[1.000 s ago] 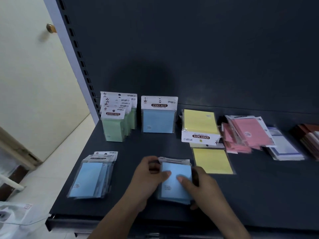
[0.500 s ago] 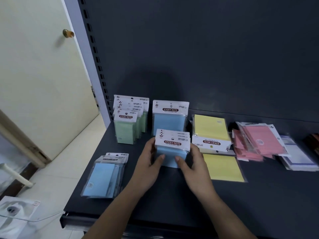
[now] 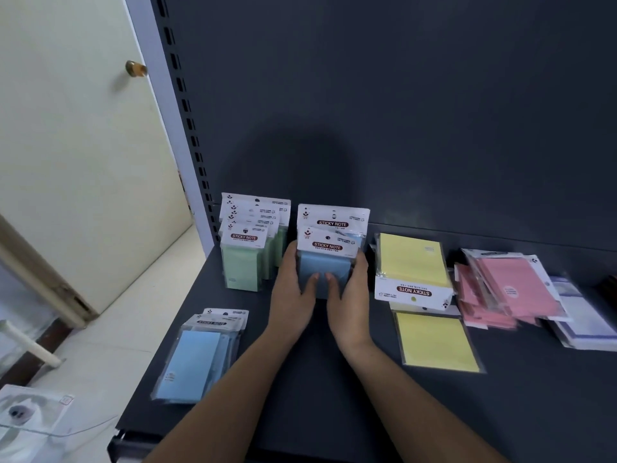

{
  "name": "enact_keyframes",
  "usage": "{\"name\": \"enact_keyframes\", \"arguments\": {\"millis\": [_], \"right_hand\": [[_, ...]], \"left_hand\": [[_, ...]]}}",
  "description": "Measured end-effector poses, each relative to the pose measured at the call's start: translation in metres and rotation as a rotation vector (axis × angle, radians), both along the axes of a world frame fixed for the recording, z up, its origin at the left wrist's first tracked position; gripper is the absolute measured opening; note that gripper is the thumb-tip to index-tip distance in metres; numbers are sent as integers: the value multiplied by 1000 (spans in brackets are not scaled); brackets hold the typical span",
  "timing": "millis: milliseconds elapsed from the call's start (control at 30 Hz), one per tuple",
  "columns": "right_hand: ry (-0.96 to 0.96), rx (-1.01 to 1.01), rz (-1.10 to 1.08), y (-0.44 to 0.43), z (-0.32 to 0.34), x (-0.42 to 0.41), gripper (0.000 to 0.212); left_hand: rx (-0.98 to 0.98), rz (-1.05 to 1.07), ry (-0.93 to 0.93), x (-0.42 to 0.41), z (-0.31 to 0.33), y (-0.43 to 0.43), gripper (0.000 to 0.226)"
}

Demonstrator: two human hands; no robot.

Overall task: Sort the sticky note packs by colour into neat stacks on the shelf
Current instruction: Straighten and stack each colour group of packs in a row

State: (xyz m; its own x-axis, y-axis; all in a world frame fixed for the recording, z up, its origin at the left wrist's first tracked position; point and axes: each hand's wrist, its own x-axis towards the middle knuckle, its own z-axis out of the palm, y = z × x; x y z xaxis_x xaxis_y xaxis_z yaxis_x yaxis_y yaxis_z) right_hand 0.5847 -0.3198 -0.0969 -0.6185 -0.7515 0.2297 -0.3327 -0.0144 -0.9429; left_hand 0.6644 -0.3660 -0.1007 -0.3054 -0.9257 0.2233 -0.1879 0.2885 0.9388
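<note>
My left hand (image 3: 289,295) and my right hand (image 3: 350,297) clasp a bundle of blue sticky note packs (image 3: 325,259) upright from both sides, thumbs on its front. It stands right in front of another upright blue pack (image 3: 334,217) at the back of the dark shelf (image 3: 317,396). Upright green packs (image 3: 245,253) form a row to the left. More blue packs (image 3: 197,357) lie flat at the front left. Yellow packs (image 3: 412,267) and a single yellow pack (image 3: 435,342) lie to the right, with pink packs (image 3: 507,290) beyond them.
White and purple packs (image 3: 584,320) lie at the far right of the shelf. The shelf's dark back panel (image 3: 400,111) rises behind the stacks. A slotted upright (image 3: 187,128) borders the left side, with a cream door (image 3: 76,145) and pale floor beyond.
Both hands lifted the blue bundle from the front of the shelf, stood it upright and carried it back until it sits against the upright blue pack.
</note>
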Motion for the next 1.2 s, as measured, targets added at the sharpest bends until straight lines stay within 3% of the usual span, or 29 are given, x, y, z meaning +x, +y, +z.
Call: {"name": "enact_keyframes", "arguments": {"millis": [267,467,633,1200], "right_hand": [[161,72,-75,-9,-10,-3,66],[300,119,-159,-10,-14,-4,60],[186,141,-46,-11,-15,-5,64],[162,217,-19,6,-5,7,70]], "left_hand": [[-93,114,-78,-13,-14,-3,70],[-155,133,-197,-14,-17,-5,67],[-109,88,-184,-15,-18,-6,66],[8,80,-165,-6,-8,13,67]]}}
